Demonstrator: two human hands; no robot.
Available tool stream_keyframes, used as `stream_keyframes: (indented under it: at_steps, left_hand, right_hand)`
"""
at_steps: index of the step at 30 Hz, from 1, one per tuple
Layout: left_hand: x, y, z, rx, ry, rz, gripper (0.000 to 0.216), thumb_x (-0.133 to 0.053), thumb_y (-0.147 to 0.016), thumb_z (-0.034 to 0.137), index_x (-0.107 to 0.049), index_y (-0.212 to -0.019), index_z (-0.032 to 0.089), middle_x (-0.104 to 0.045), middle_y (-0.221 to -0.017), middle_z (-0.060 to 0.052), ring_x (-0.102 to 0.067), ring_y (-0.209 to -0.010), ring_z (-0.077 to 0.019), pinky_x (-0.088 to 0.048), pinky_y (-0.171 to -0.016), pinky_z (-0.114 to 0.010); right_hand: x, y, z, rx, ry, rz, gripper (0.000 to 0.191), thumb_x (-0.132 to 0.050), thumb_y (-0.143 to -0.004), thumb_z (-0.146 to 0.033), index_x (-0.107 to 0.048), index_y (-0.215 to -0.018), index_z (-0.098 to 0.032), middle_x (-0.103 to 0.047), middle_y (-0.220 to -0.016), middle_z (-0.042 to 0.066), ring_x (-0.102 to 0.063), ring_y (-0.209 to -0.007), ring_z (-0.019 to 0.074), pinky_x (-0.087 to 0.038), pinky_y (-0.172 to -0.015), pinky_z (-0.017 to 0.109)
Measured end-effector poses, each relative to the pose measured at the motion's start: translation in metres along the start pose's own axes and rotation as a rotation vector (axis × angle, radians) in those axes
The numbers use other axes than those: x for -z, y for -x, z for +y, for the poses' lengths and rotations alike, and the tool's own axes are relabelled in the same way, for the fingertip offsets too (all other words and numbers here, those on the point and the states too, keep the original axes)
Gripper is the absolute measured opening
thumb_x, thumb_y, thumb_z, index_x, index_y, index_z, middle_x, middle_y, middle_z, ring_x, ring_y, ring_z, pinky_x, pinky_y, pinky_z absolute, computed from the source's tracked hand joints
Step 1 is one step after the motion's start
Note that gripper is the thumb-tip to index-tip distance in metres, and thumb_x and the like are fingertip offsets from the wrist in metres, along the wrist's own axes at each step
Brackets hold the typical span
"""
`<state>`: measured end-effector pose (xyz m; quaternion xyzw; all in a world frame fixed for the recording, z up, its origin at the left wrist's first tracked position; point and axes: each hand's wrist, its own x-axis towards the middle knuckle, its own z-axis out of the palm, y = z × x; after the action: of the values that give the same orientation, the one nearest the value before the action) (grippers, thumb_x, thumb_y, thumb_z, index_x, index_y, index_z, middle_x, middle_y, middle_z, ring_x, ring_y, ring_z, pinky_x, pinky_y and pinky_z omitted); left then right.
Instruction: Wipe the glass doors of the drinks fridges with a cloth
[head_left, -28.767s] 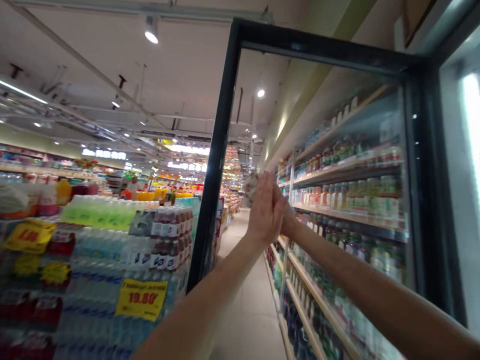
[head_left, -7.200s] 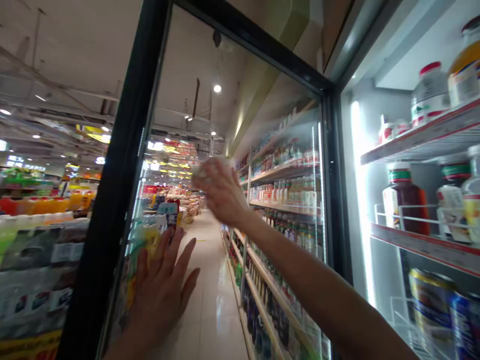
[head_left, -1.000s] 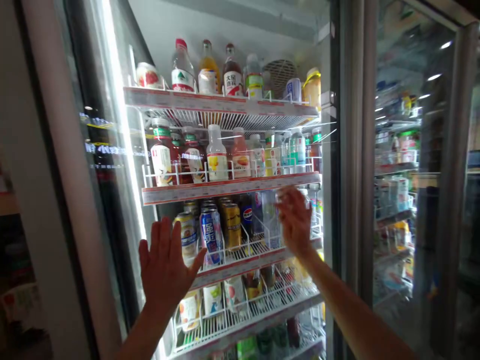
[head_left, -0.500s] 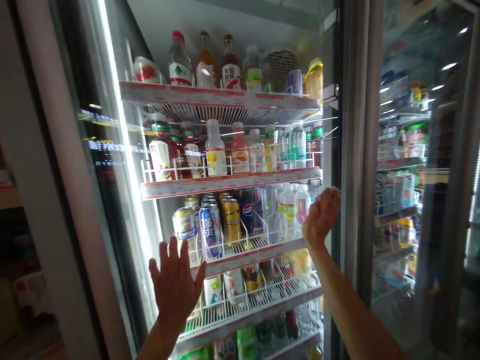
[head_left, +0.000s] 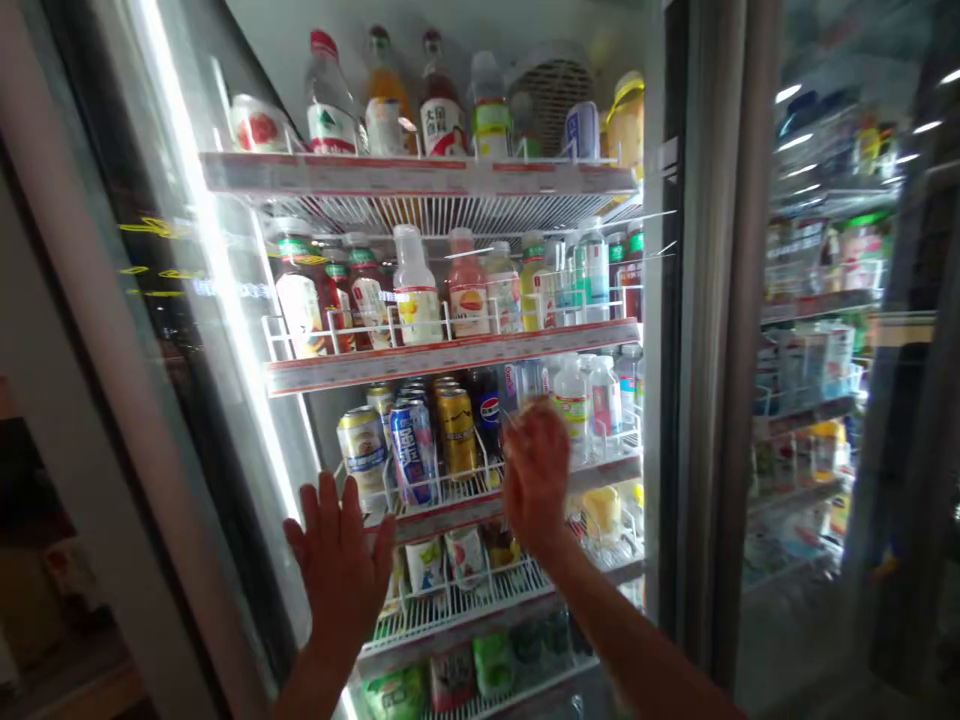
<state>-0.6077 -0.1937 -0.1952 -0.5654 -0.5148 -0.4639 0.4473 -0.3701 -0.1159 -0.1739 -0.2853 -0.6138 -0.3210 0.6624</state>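
Observation:
My left hand (head_left: 339, 570) is open, fingers spread, palm toward the glass door of a drinks fridge; it appears to lie flat against the pane. My right hand (head_left: 536, 480) is closed and slightly blurred, raised before the glass at the height of the third shelf. A pale edge of what looks like a crumpled cloth (head_left: 537, 404) shows above its fingers; most of it is hidden. Behind the glass near my left hand stand a white can (head_left: 363, 450) and a blue can (head_left: 412, 455). A dark cola bottle (head_left: 487, 410) is just behind my right hand.
Bottles fill the upper shelf (head_left: 420, 175) and the second shelf (head_left: 457, 350) inside the fridge. Cartons and packs stand lower down. A metal door frame (head_left: 712, 350) runs upright on the right, with another glass door (head_left: 825, 640) beyond it. A bright light strip (head_left: 217, 270) lines the left side.
My right hand has swept left across the glass, from near the right door edge to the middle. The left hand stays open in about the same place. The view has shifted slightly.

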Motion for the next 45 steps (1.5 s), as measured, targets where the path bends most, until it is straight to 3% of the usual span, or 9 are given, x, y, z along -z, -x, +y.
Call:
stream_keyframes:
  at_steps: [3,8,14,19,25,30,36,41,45]
  left_hand:
    - [0.003,0.004,0.001,0.01,-0.003,-0.041,0.071,-0.047,-0.087,0.027,-0.004,-0.144,0.025,-0.01,-0.152,-0.01,-0.01,-0.14,-0.0298,-0.015,-0.11,-0.058]
    - [0.003,0.01,0.004,0.035,-0.034,-0.105,0.073,-0.047,-0.088,0.029,-0.001,-0.144,0.023,-0.006,-0.152,-0.012,-0.006,-0.14,-0.031,-0.015,-0.109,-0.06]
    - [0.007,0.01,0.005,0.019,-0.056,-0.085,0.072,-0.048,-0.088,0.03,-0.003,-0.144,0.025,-0.011,-0.152,-0.011,-0.009,-0.14,-0.028,-0.017,-0.11,-0.055]
    - [0.006,0.012,0.005,0.032,-0.031,-0.104,0.072,-0.048,-0.088,0.028,-0.002,-0.144,0.025,-0.009,-0.153,-0.01,-0.005,-0.14,-0.0274,-0.014,-0.111,-0.055]
    - [-0.001,0.015,-0.002,-0.039,-0.024,-0.012,0.068,-0.047,-0.088,0.029,-0.009,-0.144,0.022,-0.011,-0.152,-0.01,-0.008,-0.14,-0.0261,-0.012,-0.112,-0.05]
    - [-0.002,0.017,-0.007,-0.109,0.002,-0.011,0.068,-0.048,-0.088,0.025,-0.01,-0.144,0.019,-0.008,-0.152,-0.009,-0.006,-0.141,-0.024,-0.008,-0.114,-0.045]
    - [0.013,0.016,-0.021,-0.192,0.085,-0.016,0.068,-0.05,-0.086,0.022,-0.014,-0.144,0.018,-0.012,-0.152,-0.006,-0.011,-0.14,-0.0221,-0.01,-0.114,-0.041]
    - [0.026,0.006,-0.042,-0.147,0.101,0.016,0.067,-0.049,-0.086,0.019,-0.015,-0.144,0.019,-0.015,-0.152,-0.007,-0.013,-0.14,-0.0212,-0.012,-0.114,-0.042]
    - [0.02,0.004,-0.048,-0.139,0.071,0.019,0.069,-0.052,-0.086,0.022,-0.014,-0.144,0.018,-0.015,-0.151,-0.008,-0.011,-0.14,-0.0209,-0.01,-0.114,-0.042]
  right_hand:
    - [0.005,0.01,-0.004,0.135,0.014,-0.166,0.056,-0.044,-0.084,-0.019,-0.034,-0.138,-0.031,-0.033,-0.146,0.002,-0.024,-0.137,0.0236,-0.02,-0.111,0.05]
    - [0.008,0.001,0.025,-0.218,0.104,0.283,0.059,-0.041,-0.085,-0.014,-0.028,-0.142,-0.028,-0.027,-0.148,0.007,-0.022,-0.137,0.0291,-0.024,-0.105,0.058]
    - [-0.001,0.024,-0.018,0.113,-0.107,-0.213,0.061,-0.04,-0.085,-0.019,-0.024,-0.143,-0.03,-0.04,-0.142,0.002,-0.026,-0.136,0.0228,-0.016,-0.112,0.051]
    - [0.009,0.027,0.014,-0.219,0.085,0.206,0.063,-0.041,-0.085,-0.017,-0.019,-0.145,-0.022,-0.03,-0.147,0.011,-0.021,-0.138,0.0279,-0.021,-0.107,0.057]
    - [0.0,0.026,-0.025,0.139,-0.037,-0.19,0.061,-0.04,-0.086,-0.017,-0.023,-0.143,-0.025,-0.037,-0.144,0.003,-0.023,-0.138,0.0226,-0.013,-0.114,0.049]
    - [-0.006,0.02,-0.026,-0.187,0.133,0.182,0.06,-0.038,-0.087,-0.015,-0.021,-0.144,-0.022,-0.025,-0.149,0.008,-0.017,-0.139,0.026,-0.023,-0.109,0.053]
    - [-0.018,0.02,-0.074,0.23,0.007,-0.223,0.057,-0.036,-0.087,-0.019,-0.026,-0.142,-0.024,-0.041,-0.141,0.002,-0.025,-0.137,0.0212,-0.017,-0.113,0.047]
    - [-0.022,-0.007,-0.053,-0.151,0.161,0.22,0.055,-0.033,-0.088,-0.017,-0.026,-0.143,-0.022,-0.031,-0.146,0.008,-0.023,-0.137,0.0269,-0.024,-0.108,0.055]
    - [-0.034,0.001,-0.09,0.169,0.049,-0.108,0.057,-0.037,-0.087,-0.022,-0.026,-0.142,-0.023,-0.031,-0.147,0.004,-0.023,-0.137,0.0251,-0.021,-0.111,0.049]
